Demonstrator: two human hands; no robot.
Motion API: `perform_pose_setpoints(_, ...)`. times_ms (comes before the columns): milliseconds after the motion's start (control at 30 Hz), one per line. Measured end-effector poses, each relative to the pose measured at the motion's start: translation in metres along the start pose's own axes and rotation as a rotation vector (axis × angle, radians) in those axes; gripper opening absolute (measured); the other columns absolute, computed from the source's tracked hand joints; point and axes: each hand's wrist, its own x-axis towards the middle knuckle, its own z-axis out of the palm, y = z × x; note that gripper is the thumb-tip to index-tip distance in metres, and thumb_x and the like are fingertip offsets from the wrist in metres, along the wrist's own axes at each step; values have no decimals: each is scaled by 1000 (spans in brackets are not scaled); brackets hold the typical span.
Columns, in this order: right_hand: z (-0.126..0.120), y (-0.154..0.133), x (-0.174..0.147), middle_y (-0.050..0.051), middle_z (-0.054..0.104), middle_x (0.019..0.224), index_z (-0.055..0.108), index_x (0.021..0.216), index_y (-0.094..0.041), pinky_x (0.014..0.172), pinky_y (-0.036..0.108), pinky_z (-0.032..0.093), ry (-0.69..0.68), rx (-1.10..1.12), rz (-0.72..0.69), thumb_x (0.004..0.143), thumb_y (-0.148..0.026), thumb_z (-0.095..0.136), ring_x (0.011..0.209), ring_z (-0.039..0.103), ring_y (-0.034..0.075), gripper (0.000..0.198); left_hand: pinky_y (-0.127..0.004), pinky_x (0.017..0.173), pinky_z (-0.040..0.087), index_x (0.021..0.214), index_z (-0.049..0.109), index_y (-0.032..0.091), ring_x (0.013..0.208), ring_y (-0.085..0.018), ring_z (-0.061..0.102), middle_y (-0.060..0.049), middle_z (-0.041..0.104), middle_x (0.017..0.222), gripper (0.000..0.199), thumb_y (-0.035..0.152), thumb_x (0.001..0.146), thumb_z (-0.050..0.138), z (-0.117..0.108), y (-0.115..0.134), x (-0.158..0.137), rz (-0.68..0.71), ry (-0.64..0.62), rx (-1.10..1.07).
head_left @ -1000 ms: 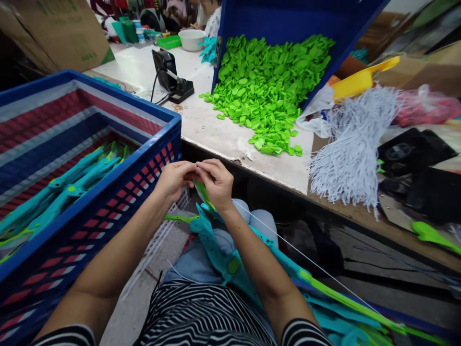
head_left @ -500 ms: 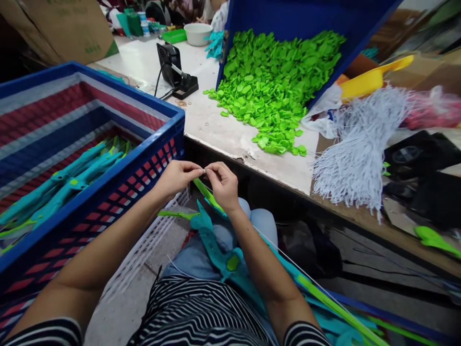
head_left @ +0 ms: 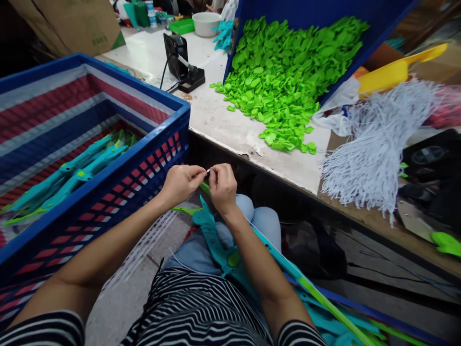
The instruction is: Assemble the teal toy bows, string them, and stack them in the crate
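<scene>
In front of my lap, my left hand (head_left: pixel 184 182) and my right hand (head_left: pixel 223 188) meet fingertip to fingertip. Both are closed in a pinch on a short bit of white cord (head_left: pixel 208 171) that shows between them. A white line runs from behind my right forearm down along a bright green plastic strip (head_left: pixel 320 299). Across my thighs lies a turquoise plastic piece (head_left: pixel 212 235), shaped like a toy bow, with a green hexagonal spot at its middle. My right forearm covers part of it. Whether the cord is knotted or looped is too small to tell.
At my left stands a blue crate (head_left: pixel 144 144) with similar turquoise pieces (head_left: pixel 77 175) inside. On the table, green plastic parts (head_left: pixel 288 81) spill from a tilted blue bin (head_left: pixel 306 12). A bundle of white cords (head_left: pixel 374 149), a yellow scoop (head_left: pixel 389 77) and a small black fan (head_left: pixel 178 57) are there too.
The view has shifted slightly. My hands stay together on the cord, but my right hand has turned, its fingers now bent more downward, and slightly more white cord shows.
</scene>
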Motion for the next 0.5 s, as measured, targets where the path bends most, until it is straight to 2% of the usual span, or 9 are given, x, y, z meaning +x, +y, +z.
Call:
perform_pose_setpoints(67,0,-1,0,5,51,75,53,80,-20,72,34,44,42,-38,-20,93,-22,37,76,50,18,21,-23,59,41,72,73,19,60,-14,58,-3,67,65,18,27,76,58,0,-1,-3,49,35,-62)
perform_pose_setpoints(133,-1,-5,-2,6,54,80,55,88,-20,74,34,45,92,-23,-65,94,-20,38,81,52,19,18,-23,70,45,79,73,19,74,-16,61,-5,69,79,19,30,78,58,-1,-7,-10,78,83,-172)
perform_pose_setpoints(200,-2,-9,-9,8,57,88,56,98,-19,78,35,46,102,31,-154,93,-17,39,88,54,19,18,-25,81,46,91,70,19,92,-17,60,-6,68,96,23,34,79,58,-1,-21,-29,9,211,-265)
perform_pose_setpoints(267,0,-12,-21,9,59,93,57,104,-18,81,35,46,-20,72,-277,92,-14,39,93,55,19,22,-29,89,45,100,66,18,103,-19,57,-8,65,106,30,39,80,58,3,-44,-63,-203,406,-308)
perform_pose_setpoints(300,3,-12,-28,9,60,94,58,103,-18,81,35,46,-135,69,-330,92,-14,39,93,55,19,22,-31,91,44,103,64,17,105,-20,57,-9,64,108,35,43,79,58,7,-56,-85,-353,486,-319)
perform_pose_setpoints(333,8,-11,-36,10,61,94,59,102,-16,81,35,46,-272,45,-365,92,-16,39,93,55,19,22,-34,93,43,103,63,16,104,-22,57,-10,64,108,40,46,77,60,13,-68,-109,-528,499,-320)
perform_pose_setpoints(367,14,-10,-44,11,62,97,60,102,-15,82,35,45,-417,1,-376,92,-19,41,95,55,20,22,-36,94,42,99,64,14,103,-24,58,-11,66,105,43,49,73,62,20,-78,-133,-714,422,-325)
perform_pose_setpoints(400,21,-9,-51,12,62,101,61,103,-14,82,36,45,-558,-60,-360,92,-24,44,98,55,22,23,-38,94,43,95,65,14,102,-26,58,-11,67,101,46,51,69,66,29,-87,-157,-882,274,-349)
perform_pose_setpoints(500,41,-5,-70,17,62,107,56,119,-11,85,40,43,-924,-251,-249,86,-37,56,101,55,28,42,-42,81,49,74,69,12,86,-31,64,-9,70,76,44,49,53,77,55,-98,-211,-1021,28,-442)
